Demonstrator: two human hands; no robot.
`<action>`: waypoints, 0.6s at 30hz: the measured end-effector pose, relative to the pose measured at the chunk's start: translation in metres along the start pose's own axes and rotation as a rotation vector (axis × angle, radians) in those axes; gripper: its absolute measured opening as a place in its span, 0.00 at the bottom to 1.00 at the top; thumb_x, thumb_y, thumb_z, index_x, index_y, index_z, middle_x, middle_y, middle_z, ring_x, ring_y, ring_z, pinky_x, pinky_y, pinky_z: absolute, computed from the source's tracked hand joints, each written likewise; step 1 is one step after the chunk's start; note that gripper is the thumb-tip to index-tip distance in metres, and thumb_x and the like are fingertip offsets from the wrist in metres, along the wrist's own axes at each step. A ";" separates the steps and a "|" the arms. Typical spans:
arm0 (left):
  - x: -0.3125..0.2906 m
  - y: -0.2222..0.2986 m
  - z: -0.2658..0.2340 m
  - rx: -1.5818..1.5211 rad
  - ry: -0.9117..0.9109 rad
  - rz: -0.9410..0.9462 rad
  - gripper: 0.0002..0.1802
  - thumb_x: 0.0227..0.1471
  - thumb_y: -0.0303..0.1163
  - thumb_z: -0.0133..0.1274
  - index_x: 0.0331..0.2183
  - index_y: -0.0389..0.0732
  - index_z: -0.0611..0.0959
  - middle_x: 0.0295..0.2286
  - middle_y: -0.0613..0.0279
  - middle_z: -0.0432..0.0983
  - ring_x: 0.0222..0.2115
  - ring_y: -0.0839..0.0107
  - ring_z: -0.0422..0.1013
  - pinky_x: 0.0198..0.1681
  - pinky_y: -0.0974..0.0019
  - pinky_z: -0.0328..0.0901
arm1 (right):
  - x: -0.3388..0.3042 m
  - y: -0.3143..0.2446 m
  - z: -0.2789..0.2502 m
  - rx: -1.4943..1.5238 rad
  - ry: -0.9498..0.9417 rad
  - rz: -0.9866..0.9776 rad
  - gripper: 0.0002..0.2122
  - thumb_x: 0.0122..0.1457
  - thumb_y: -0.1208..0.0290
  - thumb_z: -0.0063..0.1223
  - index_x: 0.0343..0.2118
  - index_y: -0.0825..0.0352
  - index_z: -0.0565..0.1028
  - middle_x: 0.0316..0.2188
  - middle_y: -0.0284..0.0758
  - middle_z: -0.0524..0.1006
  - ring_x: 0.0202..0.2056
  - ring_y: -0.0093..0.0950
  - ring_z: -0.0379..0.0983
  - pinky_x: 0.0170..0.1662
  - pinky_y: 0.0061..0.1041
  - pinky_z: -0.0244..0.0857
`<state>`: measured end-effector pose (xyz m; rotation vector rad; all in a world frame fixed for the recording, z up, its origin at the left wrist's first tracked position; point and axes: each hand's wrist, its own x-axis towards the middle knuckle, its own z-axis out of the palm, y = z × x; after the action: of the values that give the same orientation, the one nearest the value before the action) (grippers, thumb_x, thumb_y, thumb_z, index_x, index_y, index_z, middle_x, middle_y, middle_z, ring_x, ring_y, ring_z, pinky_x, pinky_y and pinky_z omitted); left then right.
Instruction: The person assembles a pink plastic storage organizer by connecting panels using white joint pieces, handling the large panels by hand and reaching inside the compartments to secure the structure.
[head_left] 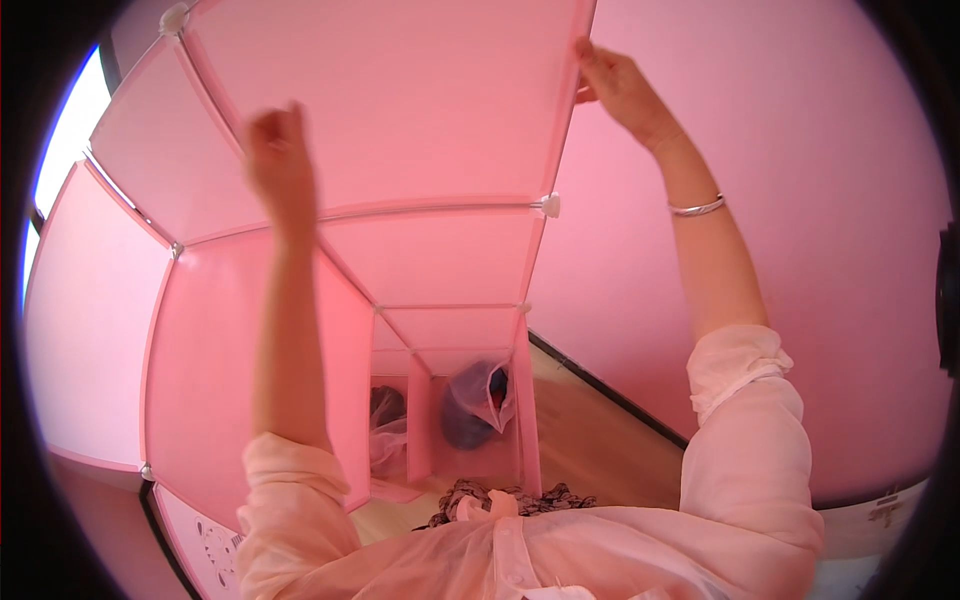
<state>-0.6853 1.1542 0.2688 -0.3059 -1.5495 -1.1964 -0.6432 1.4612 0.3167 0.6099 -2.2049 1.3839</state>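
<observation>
Grasping the right edge of a large pink upper panel [420,110] with the right hand [618,92], high in the view, with the thumb at the rim and the fingers curled in behind. Wearing a thin silver bangle [697,208] at that wrist. Holding the left hand [278,155] up in front of the same panel, toward its left edge, clenched into a fist and blurred. Too blurred to tell any contact with the panel, or anything tucked inside the fist. Placed in the upper middle of the view, as part of a pink panelled cabinet [210,370]. Bounded along the lower edge by a metal rod [430,209], and fitted at the lower right corner with a white connector [550,206]. Followed, below that rod, by smaller pink panels [430,255] leading down to open compartments. Containing, in one of these, a translucent purple bag [465,415] with dark contents, and in the one to its left a dark item [388,403] too hidden to identify. Flanked at the far left by a paler pink panel [100,320]. Bordered on the right by a pink wall [800,200], meeting a wooden floor [590,440] along a dark skirting [610,388]. Dressed in a sheer pale-pink shirt [600,550], with sleeves rolled to the elbows, above dark patterned fabric [560,498].
</observation>
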 end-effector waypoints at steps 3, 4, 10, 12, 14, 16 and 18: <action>-0.129 0.015 0.032 -0.223 -0.469 -0.411 0.11 0.48 0.34 0.47 0.24 0.35 0.73 0.18 0.66 0.69 0.21 0.81 0.62 0.25 0.77 0.59 | -0.002 0.019 0.012 -0.116 0.023 0.038 0.29 0.48 0.40 0.36 0.16 0.68 0.65 0.14 0.27 0.63 0.20 0.18 0.63 0.27 0.18 0.64; -0.160 0.022 0.042 -0.300 -0.553 -0.564 0.10 0.48 0.33 0.47 0.26 0.35 0.74 0.18 0.65 0.70 0.21 0.81 0.64 0.25 0.76 0.59 | -0.002 0.019 0.019 -0.114 0.012 0.031 0.29 0.48 0.40 0.36 0.16 0.68 0.65 0.14 0.27 0.63 0.20 0.18 0.63 0.27 0.18 0.64; -0.232 0.051 0.101 -0.286 -0.570 -0.646 0.16 0.44 0.36 0.51 0.33 0.33 0.72 0.27 0.62 0.70 0.26 0.76 0.66 0.29 0.75 0.61 | -0.004 0.007 0.047 0.092 0.332 -0.185 0.26 0.51 0.48 0.39 0.13 0.70 0.62 0.08 0.28 0.61 0.12 0.18 0.65 0.13 0.15 0.59; -0.237 0.066 0.109 -0.165 -0.511 -0.599 0.19 0.42 0.39 0.52 0.32 0.34 0.72 0.27 0.60 0.70 0.26 0.72 0.66 0.29 0.72 0.61 | -0.004 0.008 0.050 0.056 0.398 -0.222 0.24 0.52 0.50 0.39 0.13 0.71 0.62 0.07 0.28 0.62 0.08 0.21 0.65 0.08 0.15 0.55; -0.230 0.084 0.118 -0.041 -0.488 -0.654 0.23 0.40 0.47 0.52 0.28 0.35 0.71 0.25 0.58 0.70 0.22 0.65 0.66 0.26 0.66 0.62 | -0.005 0.008 0.052 0.051 0.396 -0.230 0.24 0.53 0.51 0.39 0.13 0.70 0.62 0.06 0.28 0.61 0.08 0.21 0.65 0.08 0.15 0.55; -0.212 0.096 0.120 0.102 -0.493 -0.663 0.24 0.40 0.49 0.52 0.27 0.35 0.71 0.22 0.58 0.70 0.20 0.63 0.67 0.24 0.64 0.62 | -0.007 0.002 0.055 0.061 0.395 -0.235 0.23 0.53 0.52 0.39 0.13 0.69 0.61 0.06 0.28 0.61 0.07 0.21 0.64 0.09 0.15 0.55; -0.209 0.096 0.126 0.241 -0.507 -0.672 0.24 0.40 0.51 0.51 0.25 0.36 0.71 0.20 0.59 0.70 0.18 0.61 0.67 0.22 0.63 0.62 | -0.009 -0.003 0.057 0.034 0.423 -0.202 0.22 0.54 0.55 0.38 0.12 0.68 0.60 0.05 0.27 0.60 0.07 0.19 0.63 0.08 0.15 0.54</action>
<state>-0.6135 1.3797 0.1561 0.1012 -2.3309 -1.4861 -0.6428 1.4089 0.2917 0.4832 -1.7408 1.3076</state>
